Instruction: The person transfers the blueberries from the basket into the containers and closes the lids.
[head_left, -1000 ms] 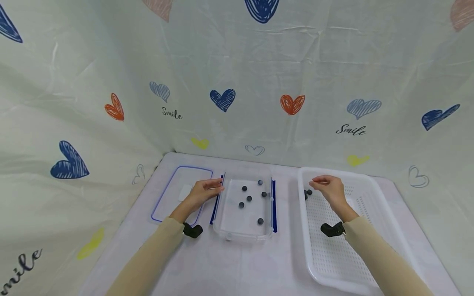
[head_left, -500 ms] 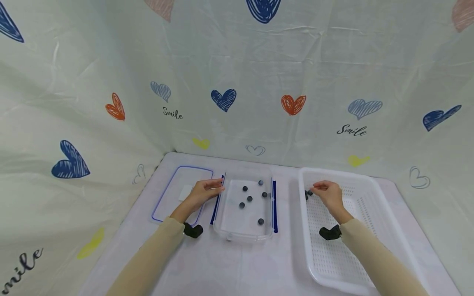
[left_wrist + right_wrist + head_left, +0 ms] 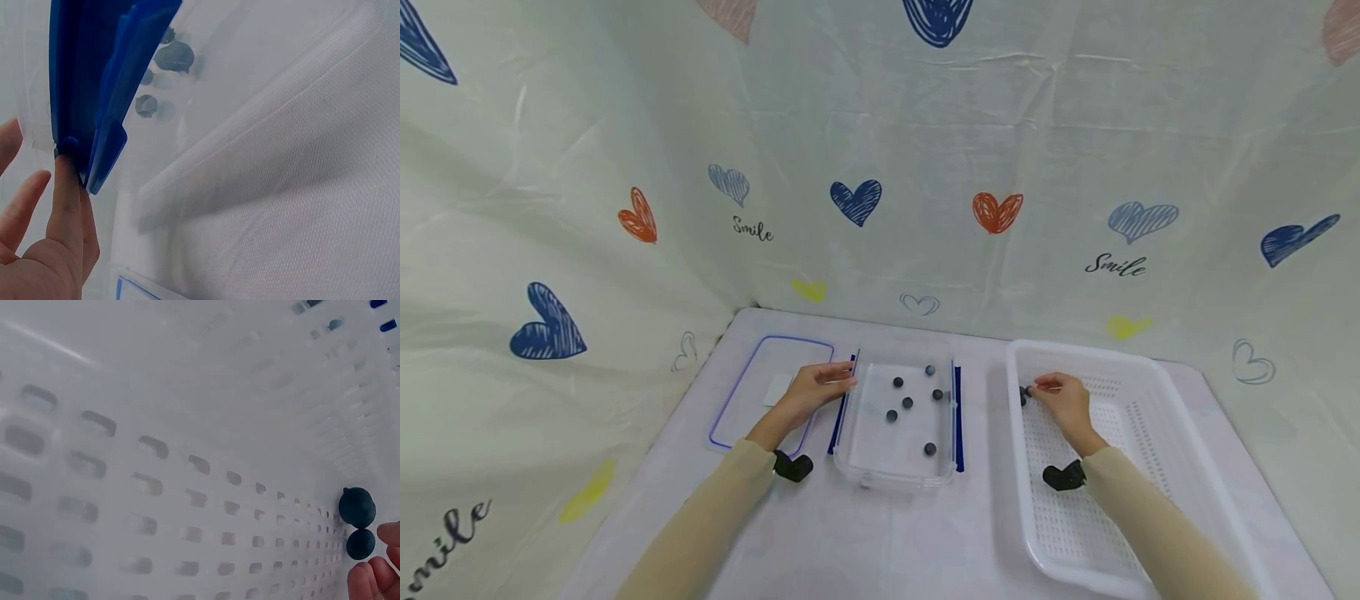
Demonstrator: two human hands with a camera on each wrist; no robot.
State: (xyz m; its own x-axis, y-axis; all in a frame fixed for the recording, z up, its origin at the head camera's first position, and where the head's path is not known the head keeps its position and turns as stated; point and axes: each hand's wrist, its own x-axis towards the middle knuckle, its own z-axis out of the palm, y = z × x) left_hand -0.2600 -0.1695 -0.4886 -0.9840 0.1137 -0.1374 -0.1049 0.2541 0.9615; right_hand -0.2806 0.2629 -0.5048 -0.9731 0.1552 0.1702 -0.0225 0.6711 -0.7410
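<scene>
My left hand (image 3: 805,398) rests at the left side of a clear plastic box (image 3: 895,481), its extended fingers touching the box's blue side latch (image 3: 94,75). Several dark round berries, which look like blueberries (image 3: 907,403), lie spread over the box floor. Over on the right, my right hand (image 3: 1066,407) reaches down into a white perforated basket (image 3: 1028,517). Its thumb and fingers (image 3: 364,584) stand apart, right beside a blueberry (image 3: 360,544) near the basket's left wall. Another blueberry (image 3: 357,507) lies against that one.
A clear lid with a blue rim (image 3: 735,392) lies flat on the table left of the box, partly behind my left hand. The box's other blue latch (image 3: 958,421) hangs along its right side. A white cloth (image 3: 940,558) covers the table, and a heart-printed curtain (image 3: 925,125) hangs behind.
My right hand has lowered further into the basket, and its fingertips have come up to the blueberries at the left wall. My left hand stays at the box.
</scene>
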